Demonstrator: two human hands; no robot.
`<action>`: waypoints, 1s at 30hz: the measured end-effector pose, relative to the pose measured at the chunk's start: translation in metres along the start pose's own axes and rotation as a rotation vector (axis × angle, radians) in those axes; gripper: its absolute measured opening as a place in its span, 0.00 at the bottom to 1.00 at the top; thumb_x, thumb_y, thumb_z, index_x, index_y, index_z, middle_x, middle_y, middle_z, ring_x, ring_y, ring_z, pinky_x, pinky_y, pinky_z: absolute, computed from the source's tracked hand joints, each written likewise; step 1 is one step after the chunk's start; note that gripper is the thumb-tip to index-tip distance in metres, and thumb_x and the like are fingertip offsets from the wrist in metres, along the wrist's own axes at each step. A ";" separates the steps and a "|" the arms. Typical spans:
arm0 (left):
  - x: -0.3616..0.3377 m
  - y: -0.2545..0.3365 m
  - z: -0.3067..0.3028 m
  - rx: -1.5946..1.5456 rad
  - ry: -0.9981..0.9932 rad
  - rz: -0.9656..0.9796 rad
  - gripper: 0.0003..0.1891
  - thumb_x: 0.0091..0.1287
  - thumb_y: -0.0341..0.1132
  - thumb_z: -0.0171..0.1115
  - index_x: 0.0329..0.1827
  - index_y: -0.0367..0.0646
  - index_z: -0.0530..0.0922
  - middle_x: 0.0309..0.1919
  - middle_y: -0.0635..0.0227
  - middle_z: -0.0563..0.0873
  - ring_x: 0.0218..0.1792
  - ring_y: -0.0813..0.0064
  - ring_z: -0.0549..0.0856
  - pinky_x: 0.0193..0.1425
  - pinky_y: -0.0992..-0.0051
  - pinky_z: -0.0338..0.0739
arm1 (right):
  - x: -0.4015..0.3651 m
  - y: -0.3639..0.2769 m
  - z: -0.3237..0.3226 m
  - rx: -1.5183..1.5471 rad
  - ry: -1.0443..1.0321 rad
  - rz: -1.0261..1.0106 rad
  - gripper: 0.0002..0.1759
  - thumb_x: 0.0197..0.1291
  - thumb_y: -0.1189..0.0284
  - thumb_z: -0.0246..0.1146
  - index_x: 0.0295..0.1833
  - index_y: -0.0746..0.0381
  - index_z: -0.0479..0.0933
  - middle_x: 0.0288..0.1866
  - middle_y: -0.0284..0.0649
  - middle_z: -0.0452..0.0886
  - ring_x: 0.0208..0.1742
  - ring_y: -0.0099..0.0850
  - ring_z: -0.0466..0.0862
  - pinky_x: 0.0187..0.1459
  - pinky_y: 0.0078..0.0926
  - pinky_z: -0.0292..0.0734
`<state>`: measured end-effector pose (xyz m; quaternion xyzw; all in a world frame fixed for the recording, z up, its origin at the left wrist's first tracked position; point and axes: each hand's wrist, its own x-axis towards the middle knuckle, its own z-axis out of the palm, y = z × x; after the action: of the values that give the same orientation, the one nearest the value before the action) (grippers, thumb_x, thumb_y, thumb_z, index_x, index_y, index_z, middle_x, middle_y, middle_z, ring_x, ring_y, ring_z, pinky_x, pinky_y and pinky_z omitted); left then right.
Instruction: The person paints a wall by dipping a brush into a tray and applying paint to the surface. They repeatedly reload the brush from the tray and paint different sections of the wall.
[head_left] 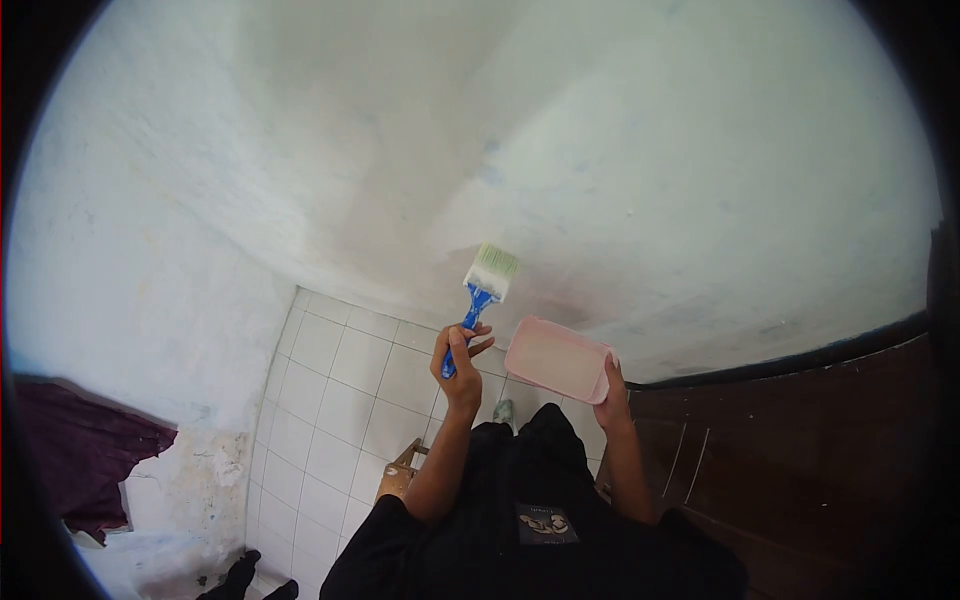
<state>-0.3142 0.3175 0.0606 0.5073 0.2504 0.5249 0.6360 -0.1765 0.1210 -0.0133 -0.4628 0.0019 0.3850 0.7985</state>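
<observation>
My left hand (461,362) is closed around the blue handle of a paintbrush (491,272). Its wide, pale bristles point up at the wall (400,180), overlapping the wall's lower part in this view. White paint smears the handle and ferrule. On the right, my right hand (616,400) grips the short end of a pink plastic tub (558,359), with the thumb over its rim. A whitish liquid covers the tub's bottom. The tub is held at about waist height, beside and a little lower in view than the brush.
White floor tiles (335,400) lie below. A worn wooden piece (402,474) stands beside my left arm. Dark brown panelling (780,440) borders the right. At the left, purple cloth (80,450) hangs against a patchy wall, with dark objects (245,580) on the floor under it.
</observation>
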 end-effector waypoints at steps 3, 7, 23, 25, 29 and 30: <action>-0.001 0.002 -0.014 0.092 0.050 -0.105 0.16 0.77 0.41 0.45 0.38 0.36 0.72 0.35 0.59 0.81 0.34 0.68 0.86 0.38 0.68 0.86 | 0.003 -0.002 0.001 -0.018 -0.023 -0.026 0.26 0.73 0.56 0.50 0.67 0.61 0.63 0.62 0.40 0.73 0.65 0.33 0.73 0.65 0.34 0.67; 0.012 0.031 -0.017 0.218 -0.005 -0.075 0.17 0.76 0.40 0.48 0.32 0.36 0.74 0.27 0.66 0.78 0.25 0.79 0.79 0.29 0.78 0.76 | 0.000 -0.001 0.011 0.002 -0.034 -0.007 0.27 0.72 0.54 0.51 0.67 0.62 0.62 0.60 0.42 0.72 0.65 0.34 0.73 0.64 0.35 0.68; 0.044 0.064 0.032 0.683 -0.692 -0.035 0.17 0.71 0.38 0.56 0.25 0.38 0.74 0.17 0.58 0.82 0.19 0.56 0.81 0.24 0.67 0.72 | -0.002 0.023 0.045 -0.101 -0.106 0.039 0.29 0.72 0.49 0.48 0.66 0.60 0.63 0.60 0.41 0.72 0.64 0.32 0.74 0.63 0.34 0.72; 0.037 0.052 0.034 0.686 -0.703 -0.031 0.17 0.71 0.38 0.56 0.25 0.38 0.74 0.17 0.58 0.81 0.18 0.56 0.81 0.23 0.67 0.72 | -0.005 0.017 0.051 -0.097 -0.151 0.055 0.29 0.72 0.49 0.47 0.66 0.60 0.62 0.60 0.41 0.72 0.63 0.32 0.74 0.62 0.34 0.73; 0.045 0.055 0.027 0.680 -0.714 0.038 0.16 0.70 0.38 0.56 0.25 0.38 0.76 0.14 0.58 0.78 0.16 0.60 0.78 0.23 0.67 0.70 | -0.016 0.001 0.092 -0.137 -0.156 0.026 0.30 0.72 0.49 0.46 0.67 0.60 0.61 0.61 0.41 0.71 0.63 0.32 0.74 0.62 0.34 0.73; 0.045 0.051 0.028 0.639 -0.702 0.121 0.16 0.69 0.39 0.58 0.24 0.40 0.75 0.13 0.56 0.78 0.16 0.54 0.79 0.21 0.64 0.70 | -0.016 -0.001 0.094 -0.137 -0.154 0.033 0.30 0.72 0.49 0.45 0.67 0.60 0.60 0.61 0.41 0.71 0.63 0.32 0.74 0.62 0.34 0.73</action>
<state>-0.2970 0.3446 0.1267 0.8377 0.1395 0.2546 0.4626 -0.2206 0.1800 0.0467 -0.4853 -0.0783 0.4316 0.7564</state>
